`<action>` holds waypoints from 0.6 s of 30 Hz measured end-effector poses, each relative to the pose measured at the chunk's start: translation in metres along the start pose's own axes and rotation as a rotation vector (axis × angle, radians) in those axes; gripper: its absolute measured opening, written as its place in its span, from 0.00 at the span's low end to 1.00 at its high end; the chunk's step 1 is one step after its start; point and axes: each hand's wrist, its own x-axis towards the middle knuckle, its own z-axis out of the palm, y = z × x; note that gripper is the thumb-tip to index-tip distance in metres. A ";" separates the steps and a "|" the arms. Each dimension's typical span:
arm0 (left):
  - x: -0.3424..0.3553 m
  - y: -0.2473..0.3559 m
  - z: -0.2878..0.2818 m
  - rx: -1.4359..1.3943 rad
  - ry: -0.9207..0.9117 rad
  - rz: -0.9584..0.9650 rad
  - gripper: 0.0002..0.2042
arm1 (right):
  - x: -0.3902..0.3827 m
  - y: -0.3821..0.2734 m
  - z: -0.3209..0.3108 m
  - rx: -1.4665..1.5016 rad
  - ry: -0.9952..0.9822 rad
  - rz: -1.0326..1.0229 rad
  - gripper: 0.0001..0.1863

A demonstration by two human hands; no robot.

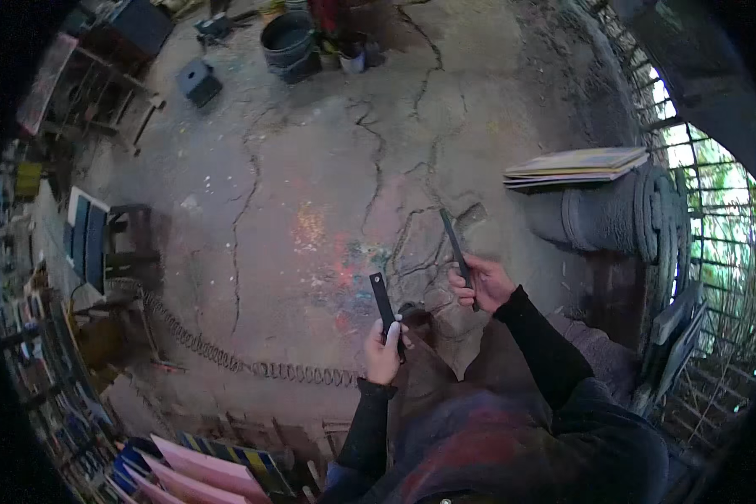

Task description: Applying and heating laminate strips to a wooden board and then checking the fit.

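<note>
My left hand is closed around the lower part of a flat dark bar with a small round hole near its upper end. The thumb lies along its face, and the bar points up and slightly left. To the right, my right hand grips a narrower dark strip near its lower end. That strip leans up to the left, its far tip over the floor. The two pieces are held apart, not touching. Both are too plain and small to tell their exact kind.
Below lies a cracked, paint-spotted concrete floor. A coiled hose runs along the left toward me. A dark bucket and a grey block-shaped stool stand ahead. At right, flat sheets rest on a dusty armchair. Pink boards stand lower left.
</note>
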 end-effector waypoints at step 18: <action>0.066 0.362 -0.004 -0.524 -0.020 0.192 0.10 | 0.216 -0.020 0.363 -1.215 0.052 -0.227 0.23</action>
